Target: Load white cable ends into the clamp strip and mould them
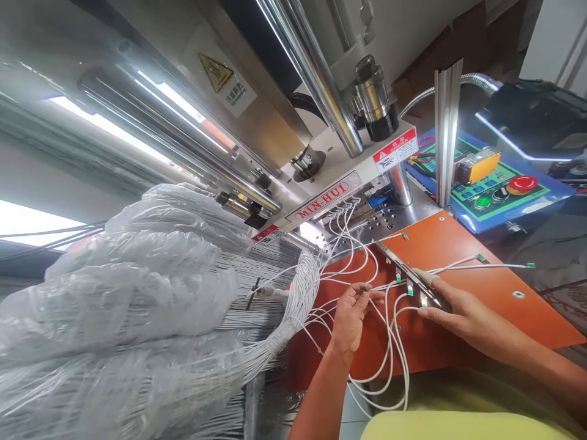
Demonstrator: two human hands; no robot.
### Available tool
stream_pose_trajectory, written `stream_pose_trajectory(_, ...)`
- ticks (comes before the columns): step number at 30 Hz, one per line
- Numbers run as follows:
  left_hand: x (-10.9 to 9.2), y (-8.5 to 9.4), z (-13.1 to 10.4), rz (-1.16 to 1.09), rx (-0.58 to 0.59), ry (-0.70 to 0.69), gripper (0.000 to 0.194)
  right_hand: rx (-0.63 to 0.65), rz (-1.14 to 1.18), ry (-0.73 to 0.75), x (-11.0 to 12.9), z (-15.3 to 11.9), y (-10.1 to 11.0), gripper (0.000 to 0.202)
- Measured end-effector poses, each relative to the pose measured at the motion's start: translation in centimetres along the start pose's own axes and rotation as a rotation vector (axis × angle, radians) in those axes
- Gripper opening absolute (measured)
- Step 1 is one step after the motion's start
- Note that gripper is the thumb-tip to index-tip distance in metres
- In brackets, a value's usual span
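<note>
One slim metal bar [403,266] is resting in the grasp of the right hand [452,308], which is clasping its near end between thumb and fingers; the bar is slanting away, ahead and to the left of that hand, over one orange board [495,305]. Three green connectors [410,289] are sitting along the bar's left side, between the two hands, with white cables trailing from them. Just left of these, the left hand [348,311] is pinching one small dark piece [365,289] between thumb and fingertips; it is too tiny to make out.

Three more green-tipped cable ends [481,258] are lying on or over the board: two beyond the right hand's fingers and to their right, one ahead, near the bar's far end. To the left of the left hand, one thick gathered bundle of white cables [300,299] is curving past, its strands too many to count. Farther left, at least three plastic-wrapped bundles [147,299] are lying heaped.

Ahead of both hands, one press [324,197] is standing over about four cable ends [339,211]. Ahead and to the right of the right hand, one blue control panel [548,198] is showing one red button [523,183] and one green button [483,201].
</note>
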State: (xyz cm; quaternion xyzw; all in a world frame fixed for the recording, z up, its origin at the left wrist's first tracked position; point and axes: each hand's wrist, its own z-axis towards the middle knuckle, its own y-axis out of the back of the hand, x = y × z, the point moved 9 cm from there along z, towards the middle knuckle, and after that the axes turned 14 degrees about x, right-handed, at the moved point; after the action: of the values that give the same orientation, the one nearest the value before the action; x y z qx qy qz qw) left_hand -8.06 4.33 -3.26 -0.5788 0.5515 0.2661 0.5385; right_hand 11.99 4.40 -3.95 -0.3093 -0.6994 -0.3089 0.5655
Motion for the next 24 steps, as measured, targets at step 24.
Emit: stream_pose_trajectory(24, -5.9, -5.3, 4.1, 1.198, 0.1, -0.563, 0.024, 0.01, 0.01, 0.023, 0.5, 0.0, 0.3, 0.071)
